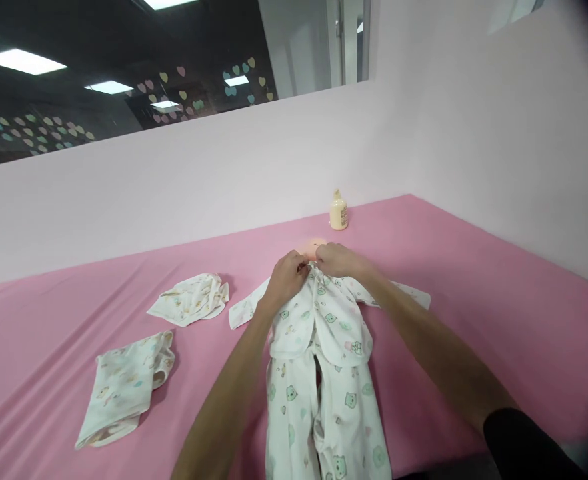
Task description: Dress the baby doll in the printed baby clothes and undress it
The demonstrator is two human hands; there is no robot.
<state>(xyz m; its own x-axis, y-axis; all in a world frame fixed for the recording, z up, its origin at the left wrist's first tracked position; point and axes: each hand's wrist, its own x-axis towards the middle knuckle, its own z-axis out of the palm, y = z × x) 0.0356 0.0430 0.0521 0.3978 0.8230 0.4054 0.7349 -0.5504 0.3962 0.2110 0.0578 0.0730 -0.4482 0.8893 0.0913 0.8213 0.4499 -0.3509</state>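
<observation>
1. While you are leaning over the pink-covered bench (474, 280), the small printed top (299, 333) is lying on it front up, its sleeves (248, 311) spreading out to both sides.

2. Your left hand (288, 275) is resting at the top's collar (315, 269), bent nearly closed and seemingly pinching the cloth edge. Your right hand (338, 260) is meeting it there from the other side, also bent nearly closed on the collar; how much fabric each is gripping you cannot tell, as the tips are partly hidden.

3. Just beyond the top, a pinkish doll-like head (315, 247) is showing, partly covered by your hands. On the near side of the top, matching trousers (347, 407) are running toward you, the top's hem overlapping their waist.

4. By its look, you are handling light, soft, limp cloth: hardly slippery or fragile, but probably creasing easily under a loose pull. You are best taking it by the collar edge or the front edges, rather than by a flimsy sleeve.

5. Left of the top, a crumpled cloth (191, 299) and a folded cloth (124, 380) are lying, both carrying small prints.

6. Beyond the top and slightly right, a pale pump bottle (337, 215) is standing upright. Its label (343, 216) is showing dark print too small for reading; no brand is coming through. The top's green animal faces are giving you no legible words.
</observation>
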